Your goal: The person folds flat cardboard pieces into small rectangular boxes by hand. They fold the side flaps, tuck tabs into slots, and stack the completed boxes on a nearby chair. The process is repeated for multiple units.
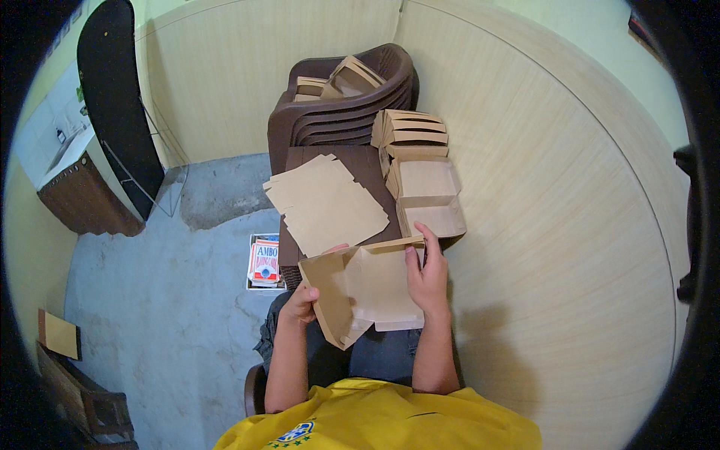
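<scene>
A partly folded brown cardboard box (386, 281) is held up over my lap, its pale inside facing me. My left hand (303, 301) grips its left wall, thumb on the near side. At the far right corner, my right hand (427, 276) pinches the box wall between thumb and fingers. Just beyond the box, a flat cardboard blank (326, 199) with notched edges lies on a brown table (373, 169). To its right stands an opened cardboard box (429, 196) with a light lining, beside the wood-panelled wall.
Several folded boxes (411, 129) are stacked at the table's far right. Behind, stacked brown plastic chairs (330, 112) hold more cardboard boxes (352, 76). A small white carton (264, 261) with printed packs stands on the floor left of the table. A sink cabinet (88, 184) is far left.
</scene>
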A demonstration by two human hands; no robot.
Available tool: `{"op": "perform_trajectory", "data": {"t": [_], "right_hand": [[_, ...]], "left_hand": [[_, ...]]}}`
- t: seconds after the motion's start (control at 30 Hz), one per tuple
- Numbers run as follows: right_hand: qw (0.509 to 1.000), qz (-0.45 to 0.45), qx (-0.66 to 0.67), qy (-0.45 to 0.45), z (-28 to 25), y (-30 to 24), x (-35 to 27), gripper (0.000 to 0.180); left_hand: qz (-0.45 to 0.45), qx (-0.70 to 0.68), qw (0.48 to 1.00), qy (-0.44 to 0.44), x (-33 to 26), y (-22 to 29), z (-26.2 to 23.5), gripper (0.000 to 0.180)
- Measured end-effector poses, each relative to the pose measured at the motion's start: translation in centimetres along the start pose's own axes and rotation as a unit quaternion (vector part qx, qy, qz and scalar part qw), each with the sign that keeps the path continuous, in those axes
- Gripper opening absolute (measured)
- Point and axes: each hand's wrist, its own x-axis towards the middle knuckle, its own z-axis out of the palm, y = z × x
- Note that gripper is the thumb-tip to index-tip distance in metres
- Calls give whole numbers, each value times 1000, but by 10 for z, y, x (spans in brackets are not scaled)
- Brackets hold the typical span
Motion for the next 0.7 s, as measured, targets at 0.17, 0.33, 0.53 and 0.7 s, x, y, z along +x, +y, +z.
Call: {"op": "perform_trajectory", "data": {"t": [0.17,0.33,0.53,0.7], "right_hand": [[981,-31,184,-60,-5,9,9,55],[978,-2,207,-28,30,7,2,54],[994,-60,28,-82,19,5,1,38],[980,-143,-118,-79,37,4,-13,26]], "left_hand": [[38,-104,993,-42,-2,-7,-6,129],[86,-255,962,-49,-4,-39,-16,123],[20,-64,994,84,-3,-22,-4,120],[150,107,979,84,17,-9,40,127]]}}
